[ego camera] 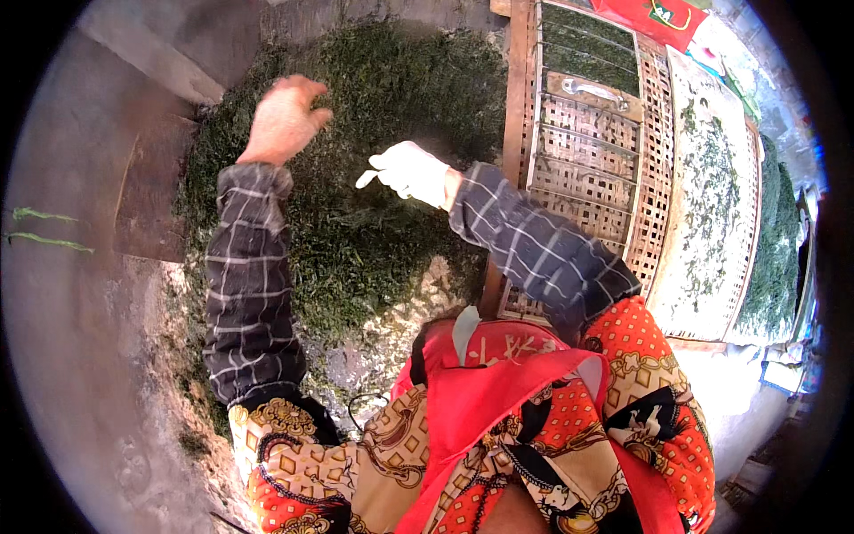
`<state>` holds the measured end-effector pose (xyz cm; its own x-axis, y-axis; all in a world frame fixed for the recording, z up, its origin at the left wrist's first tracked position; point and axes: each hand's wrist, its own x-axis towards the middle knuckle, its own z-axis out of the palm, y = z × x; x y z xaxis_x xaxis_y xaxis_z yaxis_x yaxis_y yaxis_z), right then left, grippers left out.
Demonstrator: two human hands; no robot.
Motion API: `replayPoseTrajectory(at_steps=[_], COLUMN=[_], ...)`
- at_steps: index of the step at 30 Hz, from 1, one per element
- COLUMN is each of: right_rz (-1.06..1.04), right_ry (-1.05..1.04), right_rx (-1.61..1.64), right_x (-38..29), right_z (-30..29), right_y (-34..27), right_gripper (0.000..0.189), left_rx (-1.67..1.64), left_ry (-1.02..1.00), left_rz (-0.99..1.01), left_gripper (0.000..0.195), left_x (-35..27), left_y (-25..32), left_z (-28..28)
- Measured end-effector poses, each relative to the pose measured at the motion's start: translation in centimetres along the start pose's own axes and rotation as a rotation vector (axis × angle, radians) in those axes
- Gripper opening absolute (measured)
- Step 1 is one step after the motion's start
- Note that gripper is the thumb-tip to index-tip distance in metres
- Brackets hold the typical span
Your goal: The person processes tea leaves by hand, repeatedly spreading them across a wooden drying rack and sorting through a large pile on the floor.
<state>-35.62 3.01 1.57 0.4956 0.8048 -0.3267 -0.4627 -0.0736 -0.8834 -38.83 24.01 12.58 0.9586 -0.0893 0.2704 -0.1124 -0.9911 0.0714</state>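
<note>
A broad heap of dark green leaves (407, 80), probably tea, spreads on the floor before me against a wall. Over its left part is my bare left hand (285, 120), its fingers bent and a gap showing between thumb and forefinger. My right hand (410, 172), in a white glove, hovers above the middle of the heap with some fingers pointing left. I see nothing held in either hand. Glare washes out the glove's detail. Dark checked sleeve covers reach along both forearms.
Right of the heap stands a woven bamboo rack with a slatted frame (587, 167) bearing a metal handle (594, 92). Beyond it lies a pale tray (700, 200) strewn with leaves. A red bag (650, 20) is at the top right. A brown board (152, 190) leans at the left.
</note>
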Motion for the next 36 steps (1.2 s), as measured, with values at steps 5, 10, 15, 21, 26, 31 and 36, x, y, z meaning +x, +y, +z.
replayPoseTrajectory(at_steps=[5, 10, 15, 21, 26, 31, 36], right_rz=[-0.126, -0.332, -0.575, -0.284, -0.503, -0.841, -0.795], right_ry=[-0.108, -0.246, -0.379, -0.898, -0.813, -0.855, -0.703], right_rx=[0.148, 0.104, 0.141, 0.328, 0.164, 0.324, 0.217], right_x=[0.8, -0.6, -2.0, -0.9, -1.2, -6.0, -8.9], right_z=[-2.2, -0.4, 2.0, 0.8, 2.1, 3.0, 2.8], right_y=[0.2, -5.7, -10.9, -21.0, -25.8, -30.5, -33.8], right_gripper=[0.022, 0.013, 0.017, 0.041, 0.039, 0.036, 0.033], left_rx=[0.071, 0.027, 0.04, 0.115, -0.111, -0.247, -0.611], left_ry=[0.452, 0.434, 0.326, 0.347, 0.049, 0.064, -0.538], left_rz=[0.377, 0.529, 0.5, 0.124, -0.12, -0.198, -0.243], left_gripper=[0.012, 0.026, 0.051, 0.035, 0.042, 0.046, 0.073], left_x=[-2.3, -5.0, -5.1, -2.1, -9.7, -16.2, -12.9], left_y=[2.0, 4.8, 5.9, 5.5, 3.4, 3.8, -0.5], left_z=[-2.6, -2.3, 0.7, 12.2, 25.1, 29.9, 23.0])
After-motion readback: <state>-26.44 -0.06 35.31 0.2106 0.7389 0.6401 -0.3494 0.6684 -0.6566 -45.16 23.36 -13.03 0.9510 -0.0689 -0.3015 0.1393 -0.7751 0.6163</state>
